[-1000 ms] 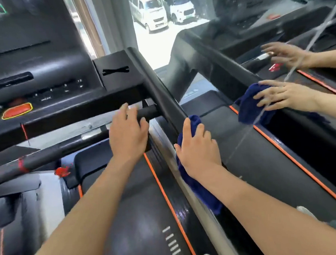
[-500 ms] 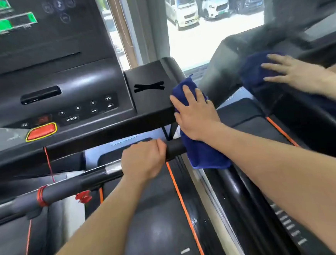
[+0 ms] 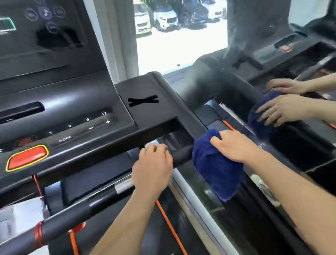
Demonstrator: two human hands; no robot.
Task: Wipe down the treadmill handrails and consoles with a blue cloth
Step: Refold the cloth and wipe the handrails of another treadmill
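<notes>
view: head camera, looking down over a treadmill
left hand (image 3: 152, 166): wrapping its fingers right round the front grip bar (image 3: 69, 217) and gripping it, just left of the cloth
right hand (image 3: 238, 149): lying palm-down on the blue cloth (image 3: 214, 170), fingers fairly straight, pressing rather than pinching
blue cloth: sitting bunched over the right handrail (image 3: 183, 108), just below the console corner, with 1 tail hanging down off the rail
console (image 3: 52, 120): filling the upper left, with the red stop button (image 3: 26, 157) showing near its front edge
right side: a far hand (image 3: 282, 109) is lying flat on a far cloth (image 3: 260, 116), also blue, with 1 more hand behind it; looking like a reflection, too blurred to confirm
window (image 3: 176, 46): showing parked cars outside
</notes>
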